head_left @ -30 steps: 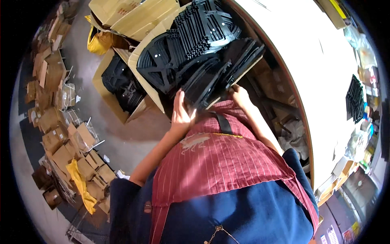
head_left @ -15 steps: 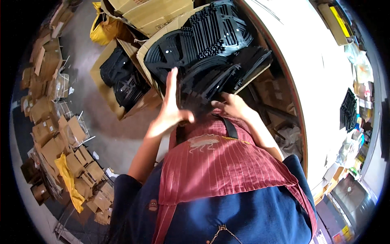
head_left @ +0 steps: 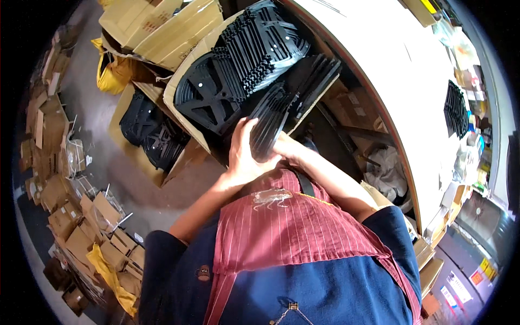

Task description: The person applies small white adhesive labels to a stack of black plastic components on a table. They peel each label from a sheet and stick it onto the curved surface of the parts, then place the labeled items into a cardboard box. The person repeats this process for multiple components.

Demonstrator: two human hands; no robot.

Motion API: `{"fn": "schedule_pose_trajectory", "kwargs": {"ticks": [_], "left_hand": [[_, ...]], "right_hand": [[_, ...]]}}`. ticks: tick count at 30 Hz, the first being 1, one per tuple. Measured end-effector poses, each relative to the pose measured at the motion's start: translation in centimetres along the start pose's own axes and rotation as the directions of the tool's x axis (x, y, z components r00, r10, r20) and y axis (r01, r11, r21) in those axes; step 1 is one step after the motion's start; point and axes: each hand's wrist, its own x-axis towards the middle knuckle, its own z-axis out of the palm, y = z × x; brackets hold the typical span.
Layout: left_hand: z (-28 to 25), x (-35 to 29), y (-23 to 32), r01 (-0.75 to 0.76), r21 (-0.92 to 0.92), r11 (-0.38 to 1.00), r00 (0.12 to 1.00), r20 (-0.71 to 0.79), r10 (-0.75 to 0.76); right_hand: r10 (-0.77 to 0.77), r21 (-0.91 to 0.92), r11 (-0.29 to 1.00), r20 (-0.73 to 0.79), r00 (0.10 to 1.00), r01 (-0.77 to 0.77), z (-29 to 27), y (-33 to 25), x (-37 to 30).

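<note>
A bundle of thin black plastic parts (head_left: 267, 125), curved and stacked face to face, stands tilted at the near end of an open cardboard box (head_left: 192, 62). My left hand (head_left: 246, 155) grips the bundle from the left, fingers along its side and thumb at its lower end. On the other side, my right hand (head_left: 288, 149) is closed on its lower right, most of its fingers hidden behind the parts. More black slatted parts (head_left: 262, 46) fill the far side of the box, with flat cut-out panels (head_left: 208, 97) at its left.
A smaller carton (head_left: 123, 111) with similar black parts stands to the left. Behind it are a yellow bag (head_left: 112, 73) and another open carton (head_left: 176, 32). A white tabletop (head_left: 401, 81) borders the right, with black parts (head_left: 456, 110) on it. Flattened cardboard (head_left: 70, 216) lines the far left.
Both hands have closed in on the bundle; my left hand, spread open before, now grips it. The view has shifted, so the boxes appear further left.
</note>
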Motion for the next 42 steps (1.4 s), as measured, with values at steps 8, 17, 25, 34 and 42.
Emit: {"fn": "schedule_pose_trajectory", "kwargs": {"ticks": [8, 17, 25, 34, 42], "left_hand": [[0.5, -0.3, -0.4, -0.127, -0.115, 0.985, 0.991, -0.045, 0.122], [-0.9, -2.7, -1.3, -0.023, -0.136, 0.990, 0.999, -0.034, 0.019], [-0.4, -1.2, -4.0, -0.031, -0.105, 0.994, 0.999, -0.012, 0.030], [-1.6, -0.3, -4.6, 0.244, -0.596, 0.765, 0.945, -0.029, -0.325], [-8.4, 0.2, -1.7, 0.113, -0.842, 0.528, 0.910, -0.126, -0.396]], "right_hand": [[0.343, 0.289, 0.899, 0.004, 0.939, -0.329, -5.0, -0.7, -1.1], [-0.040, -0.606, 0.776, -0.328, 0.944, -0.177, -2.6, 2.5, 4.4], [0.112, -0.620, 0.723, -0.330, 0.938, -0.304, -3.6, 0.4, 4.3], [0.169, -0.163, 0.968, -0.123, 0.978, -0.188, -5.5, -0.3, 2.7], [-0.047, 0.175, 0.983, -0.059, 0.997, 0.056, -1.6, -3.8, -0.2]]}}
